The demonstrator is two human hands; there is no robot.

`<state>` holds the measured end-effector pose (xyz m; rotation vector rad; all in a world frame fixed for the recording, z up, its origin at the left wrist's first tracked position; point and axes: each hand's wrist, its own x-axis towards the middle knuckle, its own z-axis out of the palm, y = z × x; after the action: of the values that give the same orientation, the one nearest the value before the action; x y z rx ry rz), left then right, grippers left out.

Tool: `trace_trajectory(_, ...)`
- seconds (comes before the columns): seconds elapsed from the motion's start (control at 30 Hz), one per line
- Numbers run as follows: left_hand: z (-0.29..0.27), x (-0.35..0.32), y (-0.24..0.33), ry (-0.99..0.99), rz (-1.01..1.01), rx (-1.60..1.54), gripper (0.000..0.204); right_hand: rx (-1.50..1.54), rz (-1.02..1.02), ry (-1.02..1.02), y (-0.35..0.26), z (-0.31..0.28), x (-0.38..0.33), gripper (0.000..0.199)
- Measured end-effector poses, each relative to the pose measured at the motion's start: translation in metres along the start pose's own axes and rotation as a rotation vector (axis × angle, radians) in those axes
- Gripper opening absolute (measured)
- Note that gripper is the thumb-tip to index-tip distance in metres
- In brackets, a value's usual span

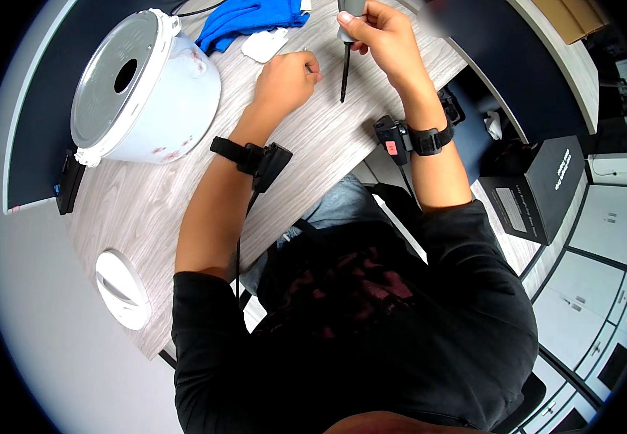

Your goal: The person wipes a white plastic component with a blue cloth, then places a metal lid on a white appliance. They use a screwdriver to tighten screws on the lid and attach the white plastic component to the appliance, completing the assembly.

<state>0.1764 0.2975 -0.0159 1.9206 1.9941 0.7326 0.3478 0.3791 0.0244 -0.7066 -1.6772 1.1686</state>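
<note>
My right hand (389, 43) grips a screwdriver (346, 61) by its grey handle. Its dark shaft points down over the table, the tip touching nothing I can make out. To its left, my left hand (284, 81) is closed low over the tabletop, fingers curled; whatever they pinch is too small or hidden to name. Just beyond that hand lies a flat white plastic piece (263, 46). A white, flower-patterned round appliance body (183, 101), like a rice cooker, stands left of my left hand, its grey round face with a dark central hole showing.
A blue cloth (245, 22) lies at the far side. On the table's left end rests a round white plastic part (123, 289). Dark partition panels (497, 69) border the desk. A black box (534, 189) sits at the right, and a cardboard box (570, 18) at the far right.
</note>
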Motion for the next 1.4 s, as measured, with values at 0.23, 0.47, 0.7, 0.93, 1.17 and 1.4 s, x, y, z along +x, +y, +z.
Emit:
trace_trajectory(0.23, -0.041, -0.035, 0.006, -0.019, -0.078, -0.16, 0.007, -0.008, -0.025, -0.062, -0.005, 0.013, 0.002, 0.03)
trace_trajectory(0.47, -0.088, -0.08, -0.001, 0.137, -0.107, -0.335, 0.011, 0.252, 0.081, -0.233, -0.044, 0.057, 0.011, 0.013)
trace_trajectory(0.7, -0.121, -0.124, -0.013, 0.211, -0.182, -0.471, 0.013, 0.437, -0.056, -0.427, -0.084, 0.109, 0.03, 0.015)
trace_trajectory(0.93, -0.133, -0.144, -0.017, 0.418, -0.1, -0.476, 0.018, 0.476, -0.142, -0.489, -0.112, 0.137, 0.033, 0.017)
trace_trajectory(1.17, -0.143, -0.149, -0.016, 0.485, -0.041, -0.417, 0.022, 0.466, -0.196, -0.519, -0.13, 0.145, 0.029, 0.02)
trace_trajectory(1.4, -0.142, -0.148, -0.019, 0.515, -0.006, -0.327, 0.021, 0.479, -0.179, -0.53, -0.132, 0.147, 0.027, 0.02)
